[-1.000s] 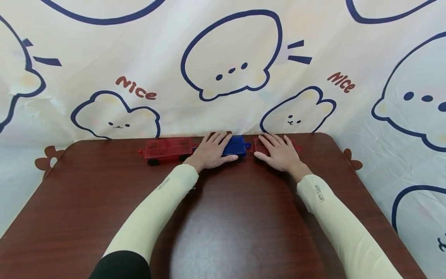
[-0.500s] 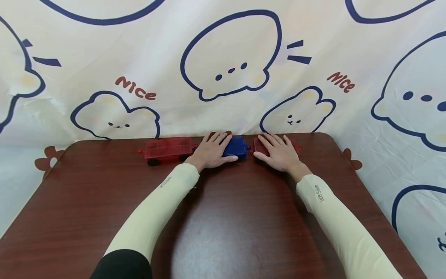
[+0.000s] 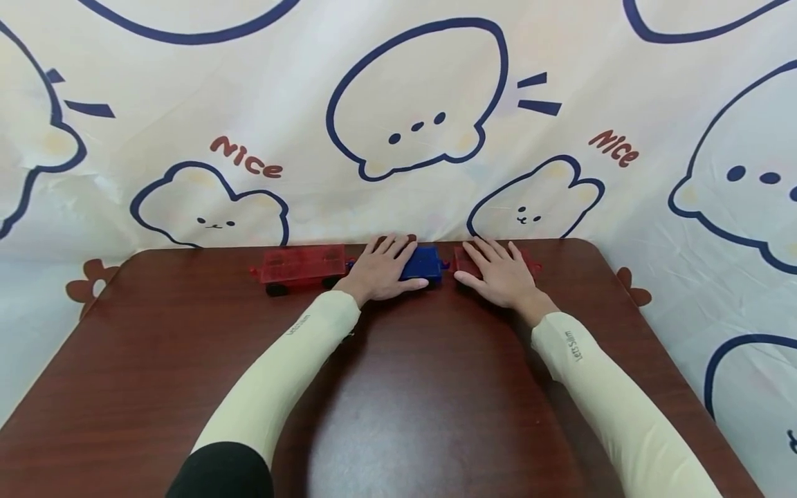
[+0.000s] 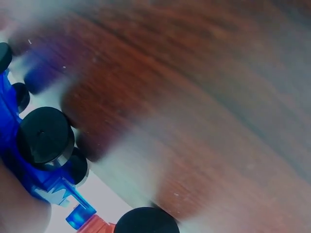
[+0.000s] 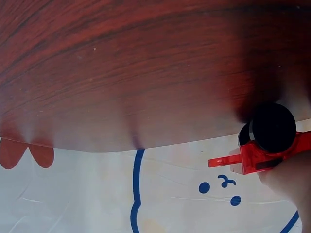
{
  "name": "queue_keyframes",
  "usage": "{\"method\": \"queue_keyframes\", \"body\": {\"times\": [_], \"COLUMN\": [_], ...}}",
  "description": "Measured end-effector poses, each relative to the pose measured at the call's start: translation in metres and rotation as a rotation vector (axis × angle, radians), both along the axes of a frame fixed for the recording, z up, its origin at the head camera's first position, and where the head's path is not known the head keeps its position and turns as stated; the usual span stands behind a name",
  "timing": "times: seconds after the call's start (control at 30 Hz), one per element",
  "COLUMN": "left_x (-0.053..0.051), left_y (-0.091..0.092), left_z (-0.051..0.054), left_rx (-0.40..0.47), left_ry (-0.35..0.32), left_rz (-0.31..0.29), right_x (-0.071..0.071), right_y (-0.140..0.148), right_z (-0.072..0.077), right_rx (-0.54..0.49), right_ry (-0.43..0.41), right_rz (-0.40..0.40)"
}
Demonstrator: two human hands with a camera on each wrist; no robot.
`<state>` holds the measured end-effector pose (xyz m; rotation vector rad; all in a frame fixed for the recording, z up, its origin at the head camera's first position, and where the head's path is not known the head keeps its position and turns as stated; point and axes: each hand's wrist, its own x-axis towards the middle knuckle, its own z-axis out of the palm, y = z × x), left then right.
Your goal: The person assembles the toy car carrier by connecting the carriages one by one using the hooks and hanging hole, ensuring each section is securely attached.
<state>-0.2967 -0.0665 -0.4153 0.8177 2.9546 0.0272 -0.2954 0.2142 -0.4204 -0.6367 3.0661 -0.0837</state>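
Across the blue wheeled car (image 3: 423, 264) rests my left hand (image 3: 381, 271), its fingers extended and slightly spread. My right hand (image 3: 501, 275) lies on a shorter red car (image 3: 462, 260), fingers stretched over it and covering most of its body. A longer red car (image 3: 303, 264) stands left of my left hand. In the left wrist view, the blue car (image 4: 10, 131) shows black wheels, and its link meets a red piece (image 4: 95, 225). The right wrist view shows the red car's end (image 5: 248, 158) with a protruding tab and a black wheel.
The cars stand in a row along the far edge of the brown table (image 3: 411, 387). Behind it hangs a pale cloth (image 3: 299, 90) with blue cartoon outlines, which also continues down both sides.
The head view has shifted very slightly. Both hands and the cars otherwise look the same as before.
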Motion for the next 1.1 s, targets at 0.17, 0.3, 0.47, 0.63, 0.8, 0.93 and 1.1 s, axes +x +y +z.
{"method": "queue_keyframes", "body": {"times": [0.17,0.3,0.47,0.63,0.8,0.93,1.1], "left_x": [0.000,0.001,0.000,-0.001,0.001,0.004,0.011], "left_y": [0.003,0.002,0.001,0.001,0.000,-0.004,-0.014], "left_z": [-0.001,0.003,0.010,0.012,0.015,0.020,0.026], "left_rx": [0.007,0.023,0.031,0.025,0.026,0.050,0.079], "left_ry": [-0.017,-0.022,-0.024,-0.012,-0.015,-0.021,-0.013], "left_rz": [0.005,0.010,0.017,0.011,0.003,0.019,0.050], "right_x": [-0.001,-0.002,-0.004,-0.004,-0.003,-0.002,0.000], "right_y": [0.004,0.005,0.006,0.004,0.002,0.001,-0.004], "right_z": [-0.002,-0.001,0.003,0.003,0.003,0.004,0.010], "right_rx": [0.002,-0.011,-0.013,-0.030,-0.036,-0.023,-0.031], "right_ry": [-0.003,0.011,0.023,0.023,0.012,0.029,0.076], "right_rz": [0.000,0.017,0.021,0.029,0.036,0.038,0.061]}}
